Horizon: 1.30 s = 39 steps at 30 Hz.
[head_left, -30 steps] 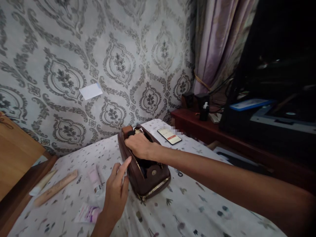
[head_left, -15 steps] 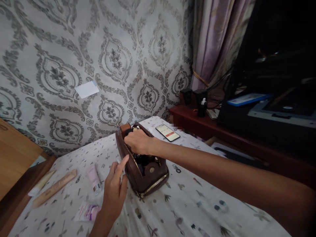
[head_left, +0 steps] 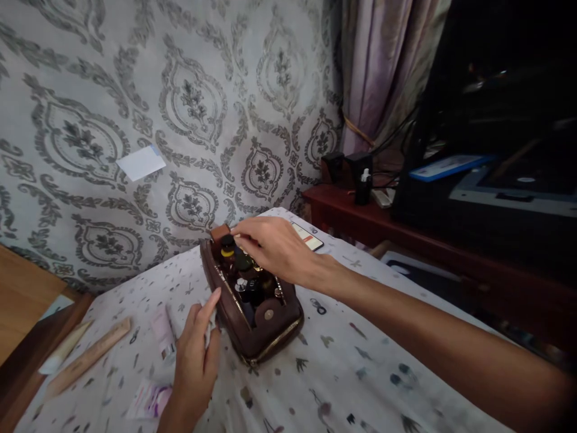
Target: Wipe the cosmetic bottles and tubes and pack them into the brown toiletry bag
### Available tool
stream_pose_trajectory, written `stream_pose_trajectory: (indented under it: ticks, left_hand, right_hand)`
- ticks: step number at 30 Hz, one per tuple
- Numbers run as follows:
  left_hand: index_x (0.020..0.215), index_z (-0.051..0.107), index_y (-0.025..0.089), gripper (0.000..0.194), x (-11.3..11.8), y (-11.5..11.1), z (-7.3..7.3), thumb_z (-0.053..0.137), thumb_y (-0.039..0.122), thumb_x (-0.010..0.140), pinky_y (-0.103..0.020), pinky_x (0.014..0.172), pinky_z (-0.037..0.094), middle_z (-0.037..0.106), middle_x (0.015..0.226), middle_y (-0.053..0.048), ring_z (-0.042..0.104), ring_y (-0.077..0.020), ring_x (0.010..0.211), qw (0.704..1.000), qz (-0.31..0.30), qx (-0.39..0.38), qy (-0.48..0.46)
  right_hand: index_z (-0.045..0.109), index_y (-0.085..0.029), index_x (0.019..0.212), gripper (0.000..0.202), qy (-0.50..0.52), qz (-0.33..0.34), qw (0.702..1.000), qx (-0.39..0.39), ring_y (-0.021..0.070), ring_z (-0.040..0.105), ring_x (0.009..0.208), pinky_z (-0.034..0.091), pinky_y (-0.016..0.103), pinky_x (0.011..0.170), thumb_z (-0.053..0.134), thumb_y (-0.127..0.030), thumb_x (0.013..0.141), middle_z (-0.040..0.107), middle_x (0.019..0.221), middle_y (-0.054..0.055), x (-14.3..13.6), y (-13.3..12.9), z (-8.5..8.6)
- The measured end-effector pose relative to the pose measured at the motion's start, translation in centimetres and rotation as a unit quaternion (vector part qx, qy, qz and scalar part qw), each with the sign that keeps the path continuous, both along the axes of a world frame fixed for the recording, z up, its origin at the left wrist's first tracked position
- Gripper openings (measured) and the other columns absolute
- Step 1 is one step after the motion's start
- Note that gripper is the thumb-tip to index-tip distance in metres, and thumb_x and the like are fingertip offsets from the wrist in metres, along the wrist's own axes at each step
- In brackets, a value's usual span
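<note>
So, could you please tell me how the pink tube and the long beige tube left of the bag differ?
The pink tube is short and pale pink, with a silvery cap; the beige tube is much longer and tan. The pink tube lies right beside the left hand, while the beige tube lies farther left. Both lie flat on the patterned cloth.

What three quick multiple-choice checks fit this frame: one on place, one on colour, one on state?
1. Where is the smartphone?
A. on the patterned cloth behind the right hand
B. inside the pouch
C. on the wooden bench

2. What colour is the toiletry pouch?
A. white
B. brown
C. blue

3. How is the pouch?
A. zipped shut
B. upside down
C. open at the top

Key: 1 A, its lit screen shows just past the knuckles; 2 B, brown leather with a stud; 3 C, bottle caps show inside, while the left hand touches its side.
</note>
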<state>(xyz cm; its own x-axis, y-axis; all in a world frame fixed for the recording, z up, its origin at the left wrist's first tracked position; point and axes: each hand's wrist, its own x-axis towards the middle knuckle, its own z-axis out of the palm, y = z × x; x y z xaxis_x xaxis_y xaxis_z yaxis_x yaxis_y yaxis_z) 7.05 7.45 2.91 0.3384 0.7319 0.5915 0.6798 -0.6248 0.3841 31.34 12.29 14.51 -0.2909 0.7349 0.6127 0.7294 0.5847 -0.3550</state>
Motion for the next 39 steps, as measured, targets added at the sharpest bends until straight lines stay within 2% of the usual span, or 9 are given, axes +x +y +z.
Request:
stream_pose_trajectory:
  ticks: [3, 7, 12, 19, 26, 32, 39]
  left_hand:
    - [0.152, 0.039, 0.027, 0.054, -0.1, -0.1, -1.0, 0.045, 0.023, 0.099, -0.039, 0.107, 0.045, 0.054, 0.147, -0.010, 0.054, -0.0240, 0.132, 0.998, 0.045, -0.011, -0.040]
    - [0.149, 0.039, 0.023, 0.053, -0.3, 0.0, -2.2, 0.047, 0.029, 0.097, -0.044, 0.112, 0.041, 0.050, 0.152, -0.012, 0.050, -0.0274, 0.138, 0.981, 0.135, -0.090, -0.106]
    - [0.136, 0.053, 0.021, 0.043, -0.3, 0.6, -2.4, 0.046, 0.030, 0.094, -0.043, 0.111, 0.043, 0.060, 0.142, -0.010, 0.054, -0.0270, 0.134, 0.970, 0.123, -0.148, -0.145]
    - [0.129, 0.062, 0.021, 0.044, -0.1, 0.9, -2.1, 0.048, 0.029, 0.088, -0.044, 0.112, 0.043, 0.068, 0.134, -0.008, 0.058, -0.0273, 0.131, 0.966, 0.128, -0.169, -0.151]
    - [0.127, 0.063, 0.020, 0.043, -0.1, 0.9, -1.8, 0.049, 0.032, 0.089, -0.043, 0.109, 0.047, 0.069, 0.132, -0.009, 0.061, -0.0274, 0.127, 0.964, 0.116, -0.186, -0.152]
    - [0.128, 0.062, 0.020, 0.044, -0.8, 0.5, -2.0, 0.050, 0.033, 0.088, -0.046, 0.113, 0.041, 0.067, 0.135, -0.009, 0.058, -0.0285, 0.131, 0.961, 0.125, -0.189, -0.159]
    - [0.124, 0.064, 0.020, 0.043, -2.8, -0.5, -2.9, 0.052, 0.038, 0.087, -0.049, 0.112, 0.041, 0.068, 0.134, -0.011, 0.057, -0.0316, 0.131, 0.960, 0.134, -0.186, -0.160]
  right_hand:
    - [0.072, -0.017, 0.097, 0.021, 0.110, 0.002, 0.993, 0.046, 0.0172, 0.067, 0.082, 0.044, 0.027, 0.073, 0.051, -0.016, 0.097, 0.076, 0.093, 0.005, 2.0, -0.6, -2.4]
    - [0.071, -0.016, 0.100, 0.022, 0.177, -0.019, 0.981, 0.076, 0.0169, 0.065, 0.075, 0.046, 0.027, 0.066, 0.050, -0.020, 0.098, 0.074, 0.089, 0.006, 4.2, -1.2, -6.0]
    - [0.070, -0.018, 0.102, 0.022, 0.225, -0.057, 0.972, 0.033, 0.0161, 0.062, 0.070, 0.048, 0.026, 0.058, 0.049, -0.023, 0.098, 0.069, 0.087, 0.006, 5.4, -1.6, -8.9]
    - [0.069, -0.020, 0.105, 0.023, 0.253, -0.059, 0.966, -0.009, 0.0171, 0.064, 0.071, 0.049, 0.026, 0.054, 0.048, -0.024, 0.098, 0.070, 0.090, 0.006, 5.0, -1.8, -11.1]
    - [0.069, -0.019, 0.106, 0.023, 0.252, -0.043, 0.967, -0.019, 0.0193, 0.068, 0.079, 0.049, 0.025, 0.050, 0.049, -0.024, 0.097, 0.072, 0.095, 0.009, 4.9, -2.0, -11.5]
    - [0.069, -0.020, 0.106, 0.022, 0.251, -0.049, 0.967, -0.006, 0.0199, 0.068, 0.080, 0.050, 0.026, 0.051, 0.049, -0.023, 0.097, 0.071, 0.094, 0.008, 5.2, -2.8, -11.1]
    - [0.067, -0.023, 0.104, 0.016, 0.264, -0.037, 0.961, 0.074, 0.0190, 0.068, 0.084, 0.054, 0.029, 0.064, 0.052, -0.019, 0.098, 0.070, 0.095, 0.007, 4.2, -5.3, -9.3]
